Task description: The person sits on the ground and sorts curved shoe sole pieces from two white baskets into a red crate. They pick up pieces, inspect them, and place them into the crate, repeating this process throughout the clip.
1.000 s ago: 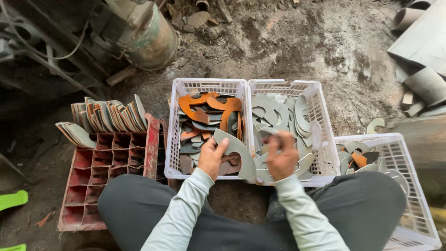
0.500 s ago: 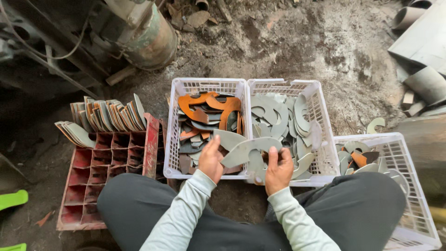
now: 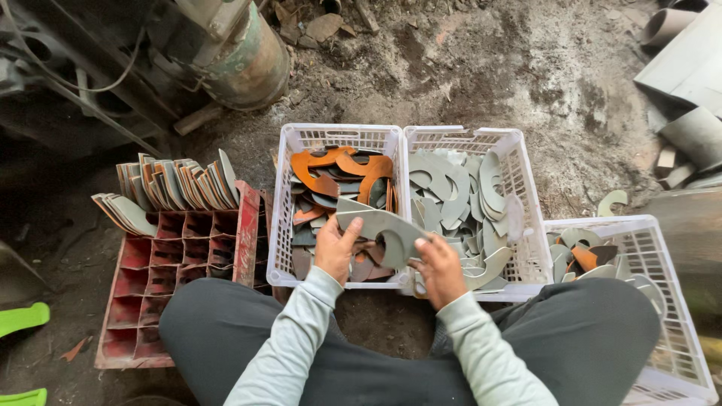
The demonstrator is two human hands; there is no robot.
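My left hand [image 3: 335, 248] grips the near end of a grey curved metal plate [image 3: 380, 229], held flat over the seam between two white baskets. My right hand [image 3: 440, 269] touches the plate's other end; whether its fingers close on it I cannot tell. The left white basket [image 3: 284, 203] holds orange, rusty and dark curved plates. The middle white basket [image 3: 520, 180] is packed with grey curved plates. I sit with both knees in dark trousers just below the baskets.
A third white basket [image 3: 653, 248] with a few grey and orange plates sits at my right knee. A red compartment crate [image 3: 180, 248] at left carries a fanned stack of plates [image 3: 173, 184]. A green rusty cylinder [image 3: 244, 64] and pipes [image 3: 692, 128] lie beyond on dirt.
The grey plate has shifted left, from over the middle basket to over the seam between baskets, and now lies flatter. Both hands followed it.
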